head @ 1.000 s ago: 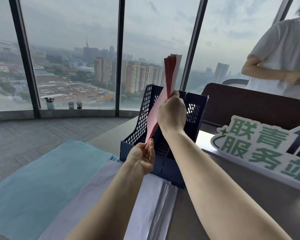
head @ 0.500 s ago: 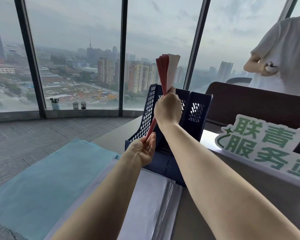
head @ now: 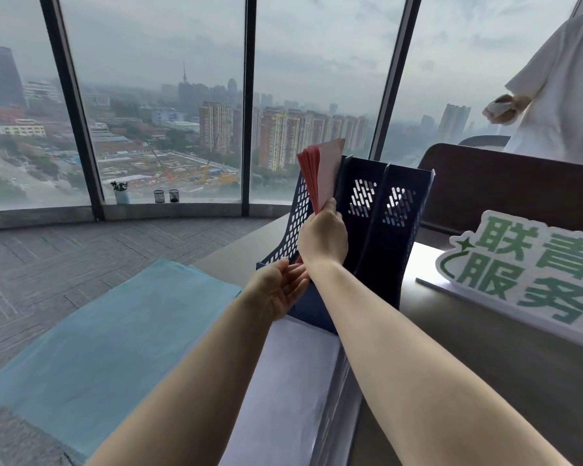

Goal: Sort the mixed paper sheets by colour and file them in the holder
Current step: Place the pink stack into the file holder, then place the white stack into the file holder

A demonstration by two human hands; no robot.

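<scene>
A dark blue perforated file holder [head: 381, 210] with several upright slots stands on the table. My right hand [head: 322, 235] grips a stack of red sheets [head: 313, 173], which stands upright in the leftmost slot with its top edges fanned above the rim. My left hand [head: 278, 287] is just below, palm up and fingers relaxed, by the lower corner of the stack; whether it touches the paper is hidden. A pile of blue sheets [head: 108, 338] lies flat at the left, and a pile of white sheets [head: 283, 381] lies in front of the holder under my arms.
A white sign with green characters [head: 532, 274] stands on the table at the right. Behind it is a dark brown panel [head: 505, 183], and a person in a white shirt [head: 559, 95] stands beyond. Floor-to-ceiling windows are behind the holder.
The red stack has sunk lower into the leftmost slot with my right hand following it down. My left hand has let go of the stack's lower corner and opened.
</scene>
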